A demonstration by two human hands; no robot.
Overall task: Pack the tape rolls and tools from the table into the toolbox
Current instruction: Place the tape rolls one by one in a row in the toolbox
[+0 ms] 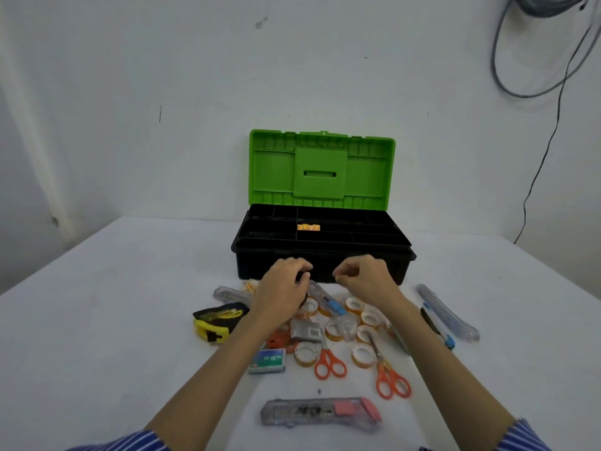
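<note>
The black toolbox (322,252) stands open against the wall with its green lid (320,170) upright. A small orange item (308,227) lies in its top tray. My left hand (284,286) hovers just in front of the box, curled around a dark round object (304,277) that is mostly hidden. My right hand (364,276) is beside it, fingertips pinched together with nothing visible in them. Below them lie several clear tape rolls (361,354), two orange scissors (330,364) (392,382) and a yellow tape measure (216,322).
A clear utility knife with a pink slider (320,411) lies nearest me. A staple box (267,361) sits left of the scissors. Two long cutters (437,325) (450,314) lie at the right, another clear one (227,294) at the left. Cables (533,177) hang on the right wall.
</note>
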